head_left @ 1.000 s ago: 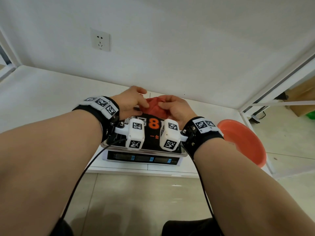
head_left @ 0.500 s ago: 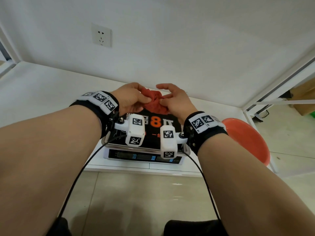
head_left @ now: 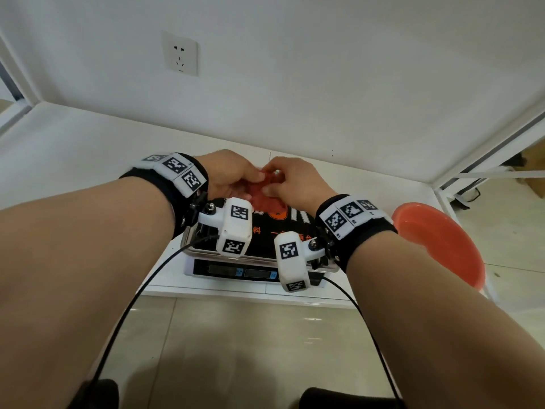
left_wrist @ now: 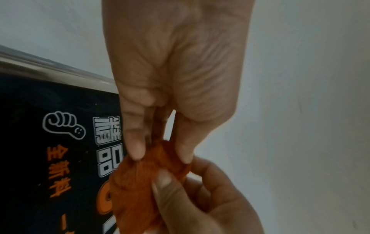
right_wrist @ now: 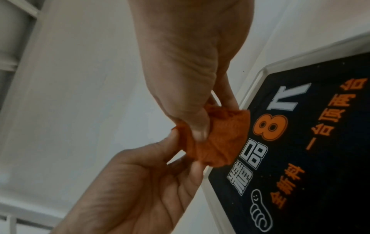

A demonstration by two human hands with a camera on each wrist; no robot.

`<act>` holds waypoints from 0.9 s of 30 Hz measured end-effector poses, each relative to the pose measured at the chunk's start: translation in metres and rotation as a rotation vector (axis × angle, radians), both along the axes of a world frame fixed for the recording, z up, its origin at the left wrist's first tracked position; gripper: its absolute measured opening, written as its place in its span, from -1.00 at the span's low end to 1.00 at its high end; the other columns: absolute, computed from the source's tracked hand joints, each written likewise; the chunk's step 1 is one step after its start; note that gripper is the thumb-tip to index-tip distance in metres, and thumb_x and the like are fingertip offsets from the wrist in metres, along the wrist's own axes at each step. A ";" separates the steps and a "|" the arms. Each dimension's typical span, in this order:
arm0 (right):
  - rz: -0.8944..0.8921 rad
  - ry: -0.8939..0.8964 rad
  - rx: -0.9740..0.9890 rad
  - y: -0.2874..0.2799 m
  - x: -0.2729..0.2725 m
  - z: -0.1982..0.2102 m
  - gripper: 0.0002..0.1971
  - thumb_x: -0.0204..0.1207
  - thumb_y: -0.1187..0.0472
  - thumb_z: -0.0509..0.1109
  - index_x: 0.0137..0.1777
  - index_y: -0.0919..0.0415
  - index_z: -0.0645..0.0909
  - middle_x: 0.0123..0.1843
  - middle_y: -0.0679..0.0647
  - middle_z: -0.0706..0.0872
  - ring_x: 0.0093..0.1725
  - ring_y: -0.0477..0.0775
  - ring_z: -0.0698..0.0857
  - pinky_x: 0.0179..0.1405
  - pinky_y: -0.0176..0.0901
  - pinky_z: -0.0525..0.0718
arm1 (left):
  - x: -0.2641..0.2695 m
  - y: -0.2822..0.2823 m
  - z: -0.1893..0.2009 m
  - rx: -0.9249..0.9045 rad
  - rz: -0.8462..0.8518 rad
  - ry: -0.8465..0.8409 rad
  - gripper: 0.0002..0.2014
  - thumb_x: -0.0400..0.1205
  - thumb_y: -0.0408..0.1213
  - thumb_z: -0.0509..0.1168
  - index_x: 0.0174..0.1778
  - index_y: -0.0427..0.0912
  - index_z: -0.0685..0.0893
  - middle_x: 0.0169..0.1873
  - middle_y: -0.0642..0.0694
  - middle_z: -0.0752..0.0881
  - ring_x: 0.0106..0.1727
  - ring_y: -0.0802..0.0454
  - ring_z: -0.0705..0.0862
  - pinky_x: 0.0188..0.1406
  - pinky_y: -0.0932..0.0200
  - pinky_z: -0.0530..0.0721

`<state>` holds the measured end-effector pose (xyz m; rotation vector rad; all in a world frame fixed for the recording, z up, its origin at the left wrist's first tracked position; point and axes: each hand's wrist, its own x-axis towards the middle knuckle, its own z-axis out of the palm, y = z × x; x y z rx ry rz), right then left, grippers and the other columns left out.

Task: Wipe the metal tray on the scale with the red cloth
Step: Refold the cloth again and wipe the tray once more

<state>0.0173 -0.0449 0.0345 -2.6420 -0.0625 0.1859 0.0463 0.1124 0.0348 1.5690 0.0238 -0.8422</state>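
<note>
A crumpled red cloth (head_left: 267, 193) hangs between my two hands above the far edge of the scale. My left hand (head_left: 236, 184) pinches its left side with fingertips (left_wrist: 136, 152) and thumb. The right hand (head_left: 278, 184) pinches the other side, its thumb (right_wrist: 198, 126) pressed into the red cloth (right_wrist: 218, 142). Under them sits the metal tray (head_left: 188, 240), its bright rim (right_wrist: 250, 88) framing a black printed sticker (left_wrist: 60, 158). The cloth (left_wrist: 138, 186) is held a little above the sticker and does not visibly touch the tray.
The scale (head_left: 236, 271) stands at the front edge of a white counter (head_left: 88, 160) against a white wall. An orange basin (head_left: 436, 243) sits to the right of the scale. A wall socket (head_left: 180, 54) is up on the left.
Both hands have kept hold of the cloth and gathered it into a tighter bunch. My right fingers, stretched out half a second ago, now curl over it.
</note>
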 end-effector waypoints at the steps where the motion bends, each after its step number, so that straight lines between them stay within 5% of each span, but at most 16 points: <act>1: -0.055 -0.016 0.028 -0.002 0.003 -0.002 -0.71 0.45 0.23 0.55 0.17 0.04 0.74 0.09 0.04 0.78 0.05 0.03 0.72 -0.02 -0.19 0.61 | 0.003 0.001 0.001 -0.033 -0.017 0.029 -0.71 0.64 -0.37 0.26 0.27 -0.37 0.64 0.04 -0.21 0.76 -0.09 -0.01 0.77 -0.21 0.28 0.75; 5: -0.253 -0.063 0.151 -0.026 0.009 -0.002 -0.80 0.49 0.33 0.52 -0.12 -0.02 0.67 -0.15 -0.08 0.73 -0.15 -0.03 0.73 -0.35 -0.29 0.62 | 0.020 0.015 0.004 -0.155 0.002 0.077 -0.71 0.71 -0.34 0.15 0.31 -0.27 0.62 0.21 -0.21 0.71 0.24 -0.10 0.69 0.31 0.05 0.61; 8: -0.389 -0.077 0.192 -0.055 0.009 -0.006 -0.79 0.53 0.39 0.46 -0.12 0.02 0.67 -0.18 -0.11 0.75 -0.15 -0.09 0.73 -0.33 -0.31 0.60 | 0.026 0.031 -0.009 -0.030 0.052 0.036 -0.77 0.70 -0.37 0.18 0.20 -0.25 0.66 0.07 -0.17 0.77 0.08 -0.02 0.74 0.15 0.15 0.69; 11: -0.483 -0.016 0.225 -0.077 0.004 -0.021 -0.72 0.47 0.40 0.45 -0.25 -0.06 0.68 -0.18 -0.04 0.80 -0.09 0.07 0.81 -0.11 0.00 0.81 | 0.022 0.039 -0.032 0.179 0.063 0.007 -0.80 0.66 -0.31 0.26 0.12 -0.26 0.72 -0.26 -0.10 0.71 -0.22 0.08 0.66 -0.13 0.25 0.65; 13: -0.514 0.031 0.224 -0.083 0.000 -0.030 -0.70 0.45 0.40 0.43 -0.31 -0.07 0.68 -0.23 -0.06 0.77 -0.10 0.07 0.78 0.10 0.08 0.81 | 0.020 0.038 -0.045 0.318 0.021 -0.077 -0.77 0.62 -0.34 0.31 0.16 -0.21 0.74 -0.14 -0.05 0.75 -0.06 0.08 0.67 0.02 0.20 0.62; 16: -0.563 0.056 0.250 -0.088 -0.003 -0.041 -0.72 0.47 0.44 0.39 -0.27 0.01 0.73 -0.24 -0.03 0.80 -0.15 0.05 0.79 0.07 0.03 0.82 | 0.020 0.033 -0.052 0.453 -0.021 -0.220 -0.71 0.57 -0.39 0.36 0.20 -0.12 0.74 0.19 -0.05 0.72 0.30 0.01 0.61 0.34 0.15 0.47; 21: -0.690 0.072 0.239 -0.087 -0.003 -0.047 -0.68 0.47 0.56 0.21 -0.24 0.21 0.72 -0.28 0.10 0.85 -0.34 0.11 0.83 -0.55 -0.23 0.73 | 0.024 0.039 -0.066 0.590 0.132 -0.317 -0.74 0.51 -0.47 0.38 0.10 -0.21 0.76 0.16 -0.18 0.72 0.21 -0.12 0.66 0.30 0.05 0.59; 25: -0.575 0.117 -0.076 -0.085 0.002 -0.063 -0.68 0.33 0.40 0.22 -0.08 0.13 0.75 -0.11 0.10 0.84 -0.04 0.22 0.80 -0.02 0.04 0.81 | 0.027 0.049 -0.073 0.691 0.220 -0.325 -0.72 0.50 -0.44 0.40 0.14 -0.23 0.71 0.16 -0.22 0.70 0.21 -0.19 0.66 0.31 -0.06 0.63; 27: -0.493 0.175 -0.154 -0.078 0.005 -0.070 -0.69 0.28 0.19 0.21 -0.07 0.14 0.72 -0.18 0.10 0.81 -0.09 0.21 0.78 -0.04 0.03 0.80 | 0.027 0.050 -0.075 0.700 0.227 -0.313 -0.72 0.52 -0.44 0.40 0.15 -0.25 0.71 0.16 -0.23 0.70 0.22 -0.20 0.65 0.31 -0.07 0.63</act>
